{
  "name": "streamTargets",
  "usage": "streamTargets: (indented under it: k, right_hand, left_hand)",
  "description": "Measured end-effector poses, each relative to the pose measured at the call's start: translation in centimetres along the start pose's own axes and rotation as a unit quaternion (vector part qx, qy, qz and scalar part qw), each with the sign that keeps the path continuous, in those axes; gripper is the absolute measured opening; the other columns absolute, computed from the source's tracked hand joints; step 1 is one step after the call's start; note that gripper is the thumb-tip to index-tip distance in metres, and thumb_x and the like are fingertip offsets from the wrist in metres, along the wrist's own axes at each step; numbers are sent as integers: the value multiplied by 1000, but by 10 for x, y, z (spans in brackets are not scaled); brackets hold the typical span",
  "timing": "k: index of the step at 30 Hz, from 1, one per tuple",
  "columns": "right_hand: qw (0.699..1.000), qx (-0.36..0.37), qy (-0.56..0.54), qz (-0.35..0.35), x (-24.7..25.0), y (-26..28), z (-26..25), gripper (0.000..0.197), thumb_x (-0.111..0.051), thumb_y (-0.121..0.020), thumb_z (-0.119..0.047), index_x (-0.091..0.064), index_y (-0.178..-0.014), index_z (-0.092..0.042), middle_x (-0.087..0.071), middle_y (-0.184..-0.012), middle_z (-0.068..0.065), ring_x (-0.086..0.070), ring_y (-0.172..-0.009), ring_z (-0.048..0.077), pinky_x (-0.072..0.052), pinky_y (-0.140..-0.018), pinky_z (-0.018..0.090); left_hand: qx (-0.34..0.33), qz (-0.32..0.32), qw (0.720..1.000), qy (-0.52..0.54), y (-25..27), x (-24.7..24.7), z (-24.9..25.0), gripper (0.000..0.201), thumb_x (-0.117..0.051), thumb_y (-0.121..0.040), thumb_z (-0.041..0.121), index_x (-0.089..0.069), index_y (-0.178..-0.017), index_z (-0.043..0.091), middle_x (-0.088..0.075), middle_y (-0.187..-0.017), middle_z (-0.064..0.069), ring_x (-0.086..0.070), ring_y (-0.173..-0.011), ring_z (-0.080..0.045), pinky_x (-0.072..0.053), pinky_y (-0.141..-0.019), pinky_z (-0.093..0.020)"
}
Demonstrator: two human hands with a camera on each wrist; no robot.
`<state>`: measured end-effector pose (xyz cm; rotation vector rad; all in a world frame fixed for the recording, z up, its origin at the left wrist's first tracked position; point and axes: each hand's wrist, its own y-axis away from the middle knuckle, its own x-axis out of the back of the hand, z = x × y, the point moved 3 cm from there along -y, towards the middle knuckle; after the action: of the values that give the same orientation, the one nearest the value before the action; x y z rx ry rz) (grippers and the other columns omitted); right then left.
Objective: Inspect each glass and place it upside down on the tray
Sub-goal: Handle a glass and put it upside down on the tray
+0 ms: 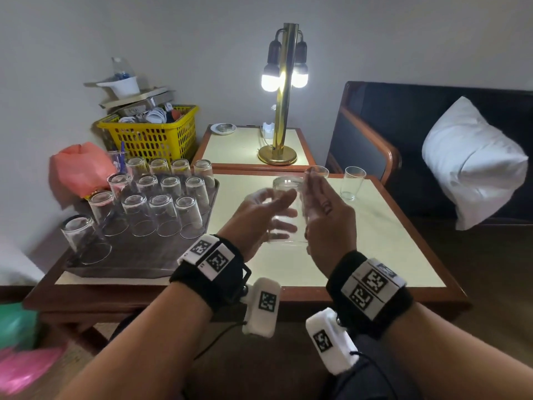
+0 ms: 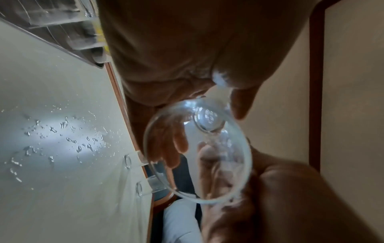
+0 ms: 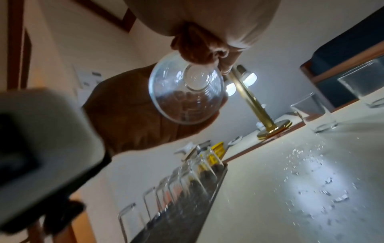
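Observation:
I hold one clear glass (image 1: 288, 187) in the air above the middle of the table, its base away from me and its open mouth towards my wrists. My left hand (image 1: 261, 215) grips its left side, with the fingers showing through the glass wall. My right hand (image 1: 324, 204) holds the right side, and in the right wrist view its fingers (image 3: 199, 49) curl at the base of the glass (image 3: 187, 93). The left wrist view looks into the glass mouth (image 2: 199, 148). A dark tray (image 1: 129, 262) at the left carries several glasses upside down (image 1: 164, 215).
Two upright glasses (image 1: 352, 183) stand at the table's far edge, one partly behind my right hand. Water drops (image 3: 311, 180) lie on the tabletop. A brass lamp (image 1: 281, 111), a yellow basket (image 1: 153, 134) and a pink bag (image 1: 79, 166) stand behind; a sofa with a pillow (image 1: 473, 163) is at the right.

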<state>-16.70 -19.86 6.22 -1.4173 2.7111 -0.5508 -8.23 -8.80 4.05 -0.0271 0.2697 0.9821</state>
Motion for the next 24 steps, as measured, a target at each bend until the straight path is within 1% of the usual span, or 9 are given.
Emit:
streamTargets:
  k: [2,4,8,11,13,16,19,21,24]
  right_hand:
    - [999,16,8,-41,-6,15,-3,44,-53,-103,-12,-51,-146,-22,-51,-144,-21,-57,-121,-7,-45,-110,27]
    - [997,26,17,-68,-8,22,-1,46,-53,-102,-9,-50,-146,-23,-48,-142,-26,-53,-121,-14,-46,-105,20]
    - [1000,6,9,1,1,2,5,43,-53,-104,-15,-52,-145,-26,-54,-146,-15,-64,-118,8,-53,-102,40]
    - [995,47,57,-71,-7,17,2,46,-51,-104,-11,-49,-148,-24,-51,-149,-11,-57,-111,-12,-48,-96,16]
    - [997,30,41,-59,-6,12,4,43,-54,-103,-19,-51,-146,-24,-52,-146,-16,-60,-95,-11,-51,-88,17]
    - [1000,-1,6,-2,0,-2,4,41,-55,-104,-27,-53,-144,-25,-57,-143,-12,-64,-109,1,-55,-98,34]
    - [998,19,24,-60,-7,17,5,43,-53,-104,-29,-50,-146,-28,-57,-144,-12,-58,-104,-12,-50,-94,16]
    - [998,9,26,-52,-4,15,12,43,-55,-103,-26,-51,-146,-26,-55,-145,-14,-61,-107,-9,-52,-97,23]
    - [1000,-16,19,-16,4,1,14,43,-54,-104,-19,-52,-146,-21,-56,-144,-13,-55,-124,-4,-49,-107,28]
  left_hand:
    - [-56,76,995,26,1,3,6,49,-75,-84,55,-62,-115,20,-65,-100,-6,-63,-74,-17,-51,-71,-33]
    - [-39,86,995,38,2,3,6,43,-61,-95,58,-61,-115,21,-65,-107,-9,-66,-82,-23,-54,-78,-38]
    - [-9,-1,1000,-26,5,-4,-5,56,-70,-89,55,-57,-125,14,-68,-109,-15,-70,-83,-27,-56,-71,-36]
    - [-36,81,995,36,4,2,-1,57,-68,-84,63,-59,-119,18,-64,-106,-10,-65,-81,-22,-52,-71,-34]
    - [11,59,997,45,4,-1,-6,64,-59,-90,69,-57,-124,16,-66,-115,-16,-69,-90,-27,-55,-78,-39]
    - [9,-2,1000,-18,3,-6,-14,71,-70,-82,62,-55,-130,13,-68,-115,-20,-71,-86,-29,-58,-77,-40]
    - [-15,75,997,19,1,2,-12,60,-66,-85,67,-59,-119,19,-68,-112,-16,-71,-91,-30,-59,-80,-42]
    - [29,49,998,37,3,0,-14,51,-54,-97,64,-58,-119,18,-69,-117,-20,-71,-100,-35,-58,-86,-46]
    - [23,6,1000,-15,5,-5,-17,57,-73,-88,53,-55,-125,14,-69,-112,-18,-71,-87,-27,-56,-71,-35]
